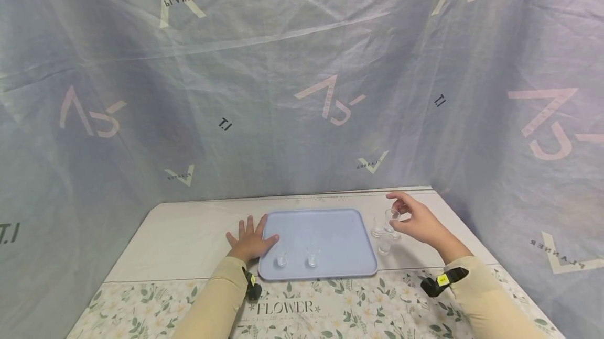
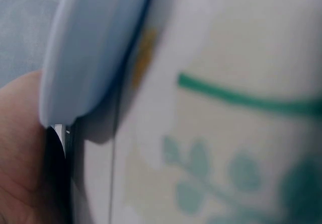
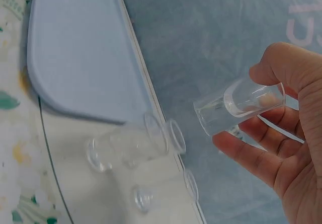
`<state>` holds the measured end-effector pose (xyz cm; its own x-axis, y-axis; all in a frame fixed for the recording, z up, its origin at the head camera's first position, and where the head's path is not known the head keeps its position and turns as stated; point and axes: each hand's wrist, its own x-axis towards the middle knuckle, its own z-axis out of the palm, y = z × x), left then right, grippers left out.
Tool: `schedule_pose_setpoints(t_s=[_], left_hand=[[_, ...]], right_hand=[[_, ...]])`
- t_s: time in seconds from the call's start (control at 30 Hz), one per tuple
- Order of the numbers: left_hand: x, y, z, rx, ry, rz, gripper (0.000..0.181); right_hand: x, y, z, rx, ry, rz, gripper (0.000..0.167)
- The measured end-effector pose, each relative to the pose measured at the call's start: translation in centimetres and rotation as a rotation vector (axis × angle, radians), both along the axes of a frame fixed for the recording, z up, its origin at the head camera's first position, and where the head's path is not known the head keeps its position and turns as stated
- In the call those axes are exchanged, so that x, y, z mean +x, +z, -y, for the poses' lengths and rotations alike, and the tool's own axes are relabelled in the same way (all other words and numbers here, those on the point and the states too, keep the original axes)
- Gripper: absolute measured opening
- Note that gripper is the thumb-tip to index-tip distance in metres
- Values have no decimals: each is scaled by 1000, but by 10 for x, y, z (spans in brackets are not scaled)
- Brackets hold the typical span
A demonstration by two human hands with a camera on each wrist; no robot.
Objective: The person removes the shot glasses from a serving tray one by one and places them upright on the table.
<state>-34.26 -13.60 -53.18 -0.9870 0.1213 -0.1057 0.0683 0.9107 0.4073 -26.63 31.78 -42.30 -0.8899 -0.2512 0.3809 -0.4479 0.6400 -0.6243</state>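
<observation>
Head view: At lower centre, a left hand (image 1: 252,239) rests at the left edge of a blue tray (image 1: 337,239), fingers straight and spread apart, gripping nothing. Two small glasses (image 1: 312,259) stand on the tray. At lower right, a right hand (image 1: 417,221) holds a clear glass (image 1: 391,218) just beside other glasses (image 1: 384,247) on the white tabletop (image 1: 189,234). The step appears to be moving the clear glass; whether lifting or lowering cannot be told. The next move likely calls for a steady grip, clear of its neighbours.

Left wrist view: The tray's rim slants across the upper left, against the hand; the fingertips are out of frame.

Right wrist view: At right, thumb and fingers clamp the clear glass by its sides, the other glasses at lower centre.
</observation>
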Motion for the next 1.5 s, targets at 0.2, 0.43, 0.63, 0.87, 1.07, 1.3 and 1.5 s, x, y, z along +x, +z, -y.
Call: schedule_pose_setpoints(t_s=[0.2,0.43,0.63,0.87,1.07,1.3,1.5], left_hand=[[7,11,-2,3,5,-18,87],[15,18,-4,-17,0,-27,84],[13,16,-4,-10,-1,-37,85],[12,15,-4,-12,4,-37,86],[11,14,-4,-22,4,-36,86],[8,10,-3,-12,5,-23,88],[-2,-3,0,0,5,-15,90]], right_hand=[[4,-5,-13,10,-16,-29,60],[9,-13,-24,-4,-33,-46,59],[13,-25,-29,-2,-61,-29,59],[13,-35,-32,-33,-64,-28,59],[16,-41,-31,-24,-73,-6,60],[25,-49,-26,-33,-36,9,60],[33,-56,-22,-64,7,8,63]])
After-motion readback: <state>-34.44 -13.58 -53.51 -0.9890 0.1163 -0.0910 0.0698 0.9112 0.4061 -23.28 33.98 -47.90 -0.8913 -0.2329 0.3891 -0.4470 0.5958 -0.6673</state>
